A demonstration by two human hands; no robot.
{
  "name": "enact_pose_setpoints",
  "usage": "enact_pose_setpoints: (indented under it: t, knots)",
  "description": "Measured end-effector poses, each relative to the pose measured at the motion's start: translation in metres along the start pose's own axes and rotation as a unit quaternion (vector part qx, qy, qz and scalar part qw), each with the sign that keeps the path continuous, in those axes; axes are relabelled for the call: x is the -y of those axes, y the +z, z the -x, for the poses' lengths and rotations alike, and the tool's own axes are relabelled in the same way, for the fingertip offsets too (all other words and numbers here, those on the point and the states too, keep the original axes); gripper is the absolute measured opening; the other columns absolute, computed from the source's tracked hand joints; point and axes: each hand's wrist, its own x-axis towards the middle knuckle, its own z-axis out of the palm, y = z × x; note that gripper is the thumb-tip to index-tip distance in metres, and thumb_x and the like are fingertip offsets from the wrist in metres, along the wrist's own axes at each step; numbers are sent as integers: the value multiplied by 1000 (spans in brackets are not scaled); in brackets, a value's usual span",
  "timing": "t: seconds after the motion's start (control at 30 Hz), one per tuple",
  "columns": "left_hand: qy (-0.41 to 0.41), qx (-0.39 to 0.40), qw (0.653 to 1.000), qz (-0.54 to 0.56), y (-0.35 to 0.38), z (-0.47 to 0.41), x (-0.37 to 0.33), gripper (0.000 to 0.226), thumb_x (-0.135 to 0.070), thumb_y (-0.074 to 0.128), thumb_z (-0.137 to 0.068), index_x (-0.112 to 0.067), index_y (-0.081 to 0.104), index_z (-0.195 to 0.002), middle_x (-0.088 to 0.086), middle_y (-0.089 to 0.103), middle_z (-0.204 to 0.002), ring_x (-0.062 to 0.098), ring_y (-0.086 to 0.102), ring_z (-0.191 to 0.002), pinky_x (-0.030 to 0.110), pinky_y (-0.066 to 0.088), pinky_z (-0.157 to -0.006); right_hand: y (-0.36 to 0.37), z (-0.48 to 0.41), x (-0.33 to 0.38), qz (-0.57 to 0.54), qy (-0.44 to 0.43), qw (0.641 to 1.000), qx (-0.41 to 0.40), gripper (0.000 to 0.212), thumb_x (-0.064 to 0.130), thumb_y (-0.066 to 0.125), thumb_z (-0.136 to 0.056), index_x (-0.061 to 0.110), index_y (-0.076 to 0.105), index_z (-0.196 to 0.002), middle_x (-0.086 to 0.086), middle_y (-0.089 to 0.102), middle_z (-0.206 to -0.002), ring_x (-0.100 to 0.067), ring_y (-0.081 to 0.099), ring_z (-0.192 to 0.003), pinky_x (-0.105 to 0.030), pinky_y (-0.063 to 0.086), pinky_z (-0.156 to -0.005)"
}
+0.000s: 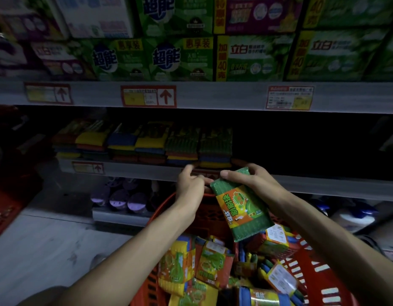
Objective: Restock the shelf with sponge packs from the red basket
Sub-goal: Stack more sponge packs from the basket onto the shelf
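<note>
Left hand, fingers curled and blurred, sits just beside the corner of 1 green sponge pack; whether it holds anything cannot be told. Right hand grips the top end of this flat, glossy, plastic-wrapped rectangle, tilted above the slotted red basket.

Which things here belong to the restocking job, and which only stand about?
Job: green sponge pack, held by the right hand; left hand beside it; red basket of packs; shelved sponge stacks.
Not job: detergent boxes above; price tags; purple lids below.
</note>
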Motion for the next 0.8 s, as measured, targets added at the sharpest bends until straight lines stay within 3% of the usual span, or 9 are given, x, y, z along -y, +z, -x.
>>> enact_pose_setpoints:
  t: [0.1, 0.27, 0.4, 0.47, 0.57, 0.67, 0.8]
  knots:
    - [6, -1, 1000, 5, -1, 2, -2, 51, -8, 42, -103, -17, 38, -153, 2, 77, -91, 25, 74, -94, 44, 53, -95, -1, 0, 1, -4, -3, 1000, 7, 33, 31, 82, -82, 22, 56, -100, 6, 75, -66, -13, 73, -59, -20, 54, -52]
    - [10, -1, 1000, 3, -5, 4, -5, 56, -8, 42, -103, -19, 33, -157, 0, 77, -89, 20, 72, -84, 34, 46, -82, 0, 0, 1, -1, -3, 1000, 18, 30, 27, 81, -84, 24, 56, -98, 10, 75, -65, -11, 73, -59, -19, 54, -52]
    - [9, -1, 1000, -2, -8, 6, -7, 53, -9, 41, -105, -19, 34, -157, 1, 77, -91, 24, 73, -90, 32, 44, -75, -1, -1, 1, 7, 7, 1000, 12, 41, 34, 83, -79, 20, 59, -109, 4, 78, -75, -18, 76, -67, -24, 57, -58]
    - [12, 1, 1000, -7, -9, 7, -8, 51, -9, 41, -105, -18, 37, -154, 1, 77, -91, 20, 71, -83, 31, 43, -68, -1, 0, 0, 9, 5, 1000, 5, 49, 33, 84, -79, 19, 58, -118, 1, 78, -80, -18, 77, -69, -24, 57, -58]
    - [24, -5, 1000, -12, -14, 9, -9, 44, -7, 42, -102, -18, 48, -145, 1, 78, -89, 12, 66, -67, 31, 44, -65, -2, 5, 1, 0, -6, 1000, -12, 63, 30, 84, -79, 27, 49, -132, 1, 75, -92, -15, 76, -69, -21, 55, -56]
    - [26, 1, 1000, -11, -20, 17, -11, 37, -6, 43, -101, -22, 61, -129, 2, 78, -89, 11, 67, -67, 38, 49, -77, -7, 14, 3, 3, -24, 999, -24, 76, 32, 84, -77, 25, 47, -143, 3, 72, -99, -13, 77, -71, -20, 55, -56]
    - [35, 50, 998, -7, -29, 39, -18, 32, -8, 47, -102, -26, 71, -114, -2, 79, -88, 11, 70, -71, 27, 45, -63, -15, 30, 7, 20, -62, 997, -44, 87, 45, 82, -67, 27, 48, -144, 3, 70, -109, -13, 77, -78, -22, 58, -61]
